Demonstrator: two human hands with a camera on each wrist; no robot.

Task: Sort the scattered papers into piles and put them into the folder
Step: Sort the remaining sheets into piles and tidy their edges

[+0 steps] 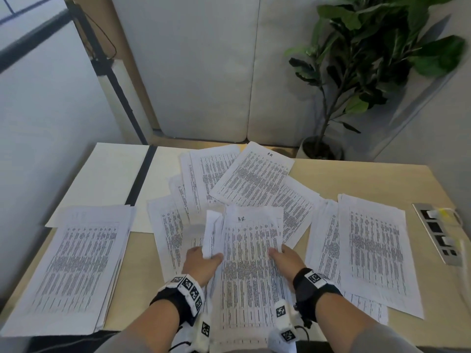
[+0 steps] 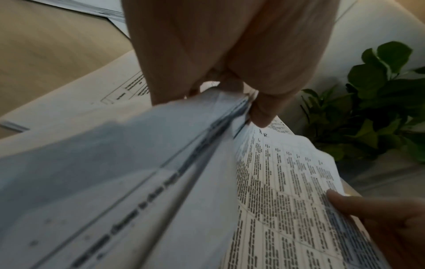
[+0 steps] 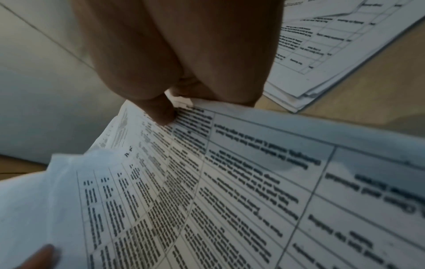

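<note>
Both hands hold up a stack of printed sheets (image 1: pixel 251 263) marked "A.R." above the desk's near middle. My left hand (image 1: pixel 202 261) grips its curled left edge (image 2: pixel 207 127), thumb on top. My right hand (image 1: pixel 285 258) pinches its right edge (image 3: pixel 230 163), thumb (image 3: pixel 163 112) on the print. A neat pile (image 1: pixel 74 266) lies at the left and another pile (image 1: pixel 369 250) at the right. Scattered sheets (image 1: pixel 252 177) fan out behind the held stack. An open white folder (image 1: pixel 107 174) with a black spine (image 1: pixel 141 174) lies at the far left.
A metal socket strip (image 1: pixel 437 233) with plugs sits in the wooden desk (image 1: pixel 356 174) at the right edge. A potted plant (image 1: pixel 369 59) stands behind the desk's far right corner. White cushioned panels (image 1: pixel 204 72) back the desk.
</note>
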